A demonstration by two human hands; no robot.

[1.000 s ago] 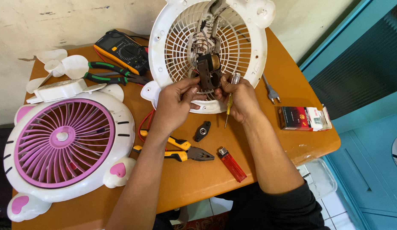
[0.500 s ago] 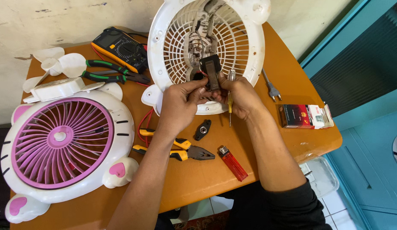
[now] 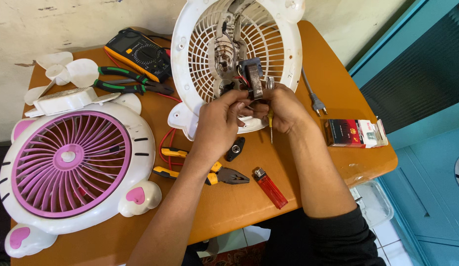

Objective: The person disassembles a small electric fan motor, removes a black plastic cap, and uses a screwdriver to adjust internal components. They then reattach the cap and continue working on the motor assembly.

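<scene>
I see the orange table (image 3: 229, 207) carrying the white fan grille (image 3: 283, 59), tilted up. My left hand (image 3: 217, 123) and right hand (image 3: 283, 108), which also holds a small screwdriver (image 3: 270, 125), pinch the small motor (image 3: 253, 81) against it. I judge it mid-removal; next calls for a steady grip.

Single head-worn view, looking steeply down from above the person's own forearms onto the orange table (image 3: 288, 197). Close range: both hands sit just above frame centre, table fills most of frame. Faces toward the wall (image 3: 67, 19) at top; tiled floor (image 3: 387, 231) shows bottom right.
</scene>
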